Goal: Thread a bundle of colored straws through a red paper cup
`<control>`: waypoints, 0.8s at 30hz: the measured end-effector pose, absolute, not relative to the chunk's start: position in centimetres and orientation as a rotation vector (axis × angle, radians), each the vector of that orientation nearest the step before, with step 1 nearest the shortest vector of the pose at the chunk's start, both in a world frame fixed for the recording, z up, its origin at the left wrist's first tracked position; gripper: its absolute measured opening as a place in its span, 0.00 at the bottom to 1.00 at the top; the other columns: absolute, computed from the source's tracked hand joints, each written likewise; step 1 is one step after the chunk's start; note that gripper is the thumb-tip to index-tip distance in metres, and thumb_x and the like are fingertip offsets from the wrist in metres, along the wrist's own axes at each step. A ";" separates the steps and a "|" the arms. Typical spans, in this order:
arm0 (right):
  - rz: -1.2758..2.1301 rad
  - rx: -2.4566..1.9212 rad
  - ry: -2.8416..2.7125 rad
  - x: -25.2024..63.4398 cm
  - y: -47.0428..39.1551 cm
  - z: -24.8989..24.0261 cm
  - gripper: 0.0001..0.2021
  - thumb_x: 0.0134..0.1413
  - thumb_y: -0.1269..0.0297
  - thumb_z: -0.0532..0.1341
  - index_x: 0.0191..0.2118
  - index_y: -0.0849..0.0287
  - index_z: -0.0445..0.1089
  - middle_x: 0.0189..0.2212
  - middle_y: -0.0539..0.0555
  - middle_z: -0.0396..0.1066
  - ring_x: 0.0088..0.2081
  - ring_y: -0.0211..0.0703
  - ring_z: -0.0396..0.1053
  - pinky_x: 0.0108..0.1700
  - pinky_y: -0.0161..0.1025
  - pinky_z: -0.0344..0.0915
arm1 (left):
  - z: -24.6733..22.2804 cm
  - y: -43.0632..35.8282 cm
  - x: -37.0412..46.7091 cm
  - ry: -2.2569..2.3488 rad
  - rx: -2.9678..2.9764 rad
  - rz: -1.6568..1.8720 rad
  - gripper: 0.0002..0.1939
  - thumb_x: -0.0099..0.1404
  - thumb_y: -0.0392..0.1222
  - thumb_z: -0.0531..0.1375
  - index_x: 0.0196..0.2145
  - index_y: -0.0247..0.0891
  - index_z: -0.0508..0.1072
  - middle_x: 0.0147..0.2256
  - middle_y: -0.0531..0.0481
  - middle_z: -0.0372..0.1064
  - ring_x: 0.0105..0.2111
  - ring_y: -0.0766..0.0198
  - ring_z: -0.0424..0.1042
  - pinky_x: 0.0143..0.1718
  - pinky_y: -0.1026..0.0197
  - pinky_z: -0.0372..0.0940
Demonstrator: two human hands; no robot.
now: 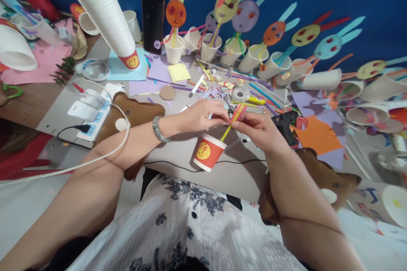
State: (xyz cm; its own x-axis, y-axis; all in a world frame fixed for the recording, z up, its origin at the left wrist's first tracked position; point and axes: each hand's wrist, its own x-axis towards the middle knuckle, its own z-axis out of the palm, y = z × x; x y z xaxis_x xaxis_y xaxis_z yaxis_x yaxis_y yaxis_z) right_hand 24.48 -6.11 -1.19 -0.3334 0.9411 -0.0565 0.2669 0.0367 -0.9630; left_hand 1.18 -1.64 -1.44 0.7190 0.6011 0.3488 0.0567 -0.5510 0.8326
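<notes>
A small red-and-white paper cup (210, 152) with a yellow emblem stands slightly tilted on the table below my hands. From its rim a yellow straw (226, 132) rises at a slant. A folded piece of pink-red paper (238, 113) sits against the straw's upper part. My right hand (256, 129) pinches the straw and paper between thumb and fingers. On the other side my left hand (206, 116), with a bangle on its wrist, has its fingertips closed at the paper's edge. Exactly what those left fingertips grip is partly hidden.
Paper cups with rabbit-faced figures (176, 13) line the blue wall. A tall cup stack (104, 17) leans at the left, near a phone (153, 21) and a power strip (95, 118). Scraps, tape (241, 94), a yellow cutter (256, 100) and a black glue gun (286, 127) lie beyond my hands.
</notes>
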 end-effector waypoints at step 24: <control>1.130 -1.225 -1.685 22.3 -7.3 -1.4 0.22 0.56 0.39 0.68 0.35 0.57 0.79 0.29 0.51 0.76 0.30 0.41 0.69 0.35 0.39 0.67 | -1.9 -3.2 2.8 0.644 0.997 0.731 0.24 0.48 0.53 0.78 0.28 0.33 0.73 0.24 0.57 0.69 0.25 0.73 0.69 0.30 0.66 0.65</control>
State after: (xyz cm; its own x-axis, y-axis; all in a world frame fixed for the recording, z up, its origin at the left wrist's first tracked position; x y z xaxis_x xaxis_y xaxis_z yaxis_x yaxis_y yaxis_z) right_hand 22.30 -7.26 -1.38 -0.2579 0.9635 0.0724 0.2983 0.1507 -0.9425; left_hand 2.80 -3.19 -1.94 0.5973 0.7888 -0.1452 -0.2442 0.3513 0.9038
